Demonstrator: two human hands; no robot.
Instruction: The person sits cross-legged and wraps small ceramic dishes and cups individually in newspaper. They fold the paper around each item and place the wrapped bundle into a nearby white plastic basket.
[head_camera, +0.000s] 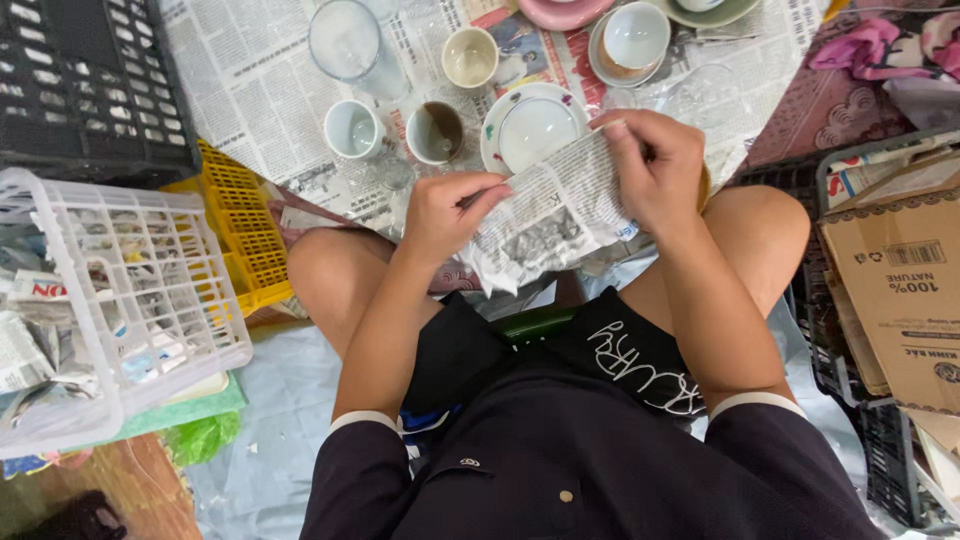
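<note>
My left hand and my right hand both grip a bundle of crumpled newspaper held above my knees. The paper is wrapped around something that is hidden inside. The left hand pinches the bundle's left edge, and the right hand presses on its top right corner. Just beyond the bundle lies a white plate with coloured spots on spread newspaper.
Several cups and bowls and a glass stand on the newspaper ahead. A white basket with wrapped items sits at left, beside a yellow crate and a black crate. A cardboard box is at right.
</note>
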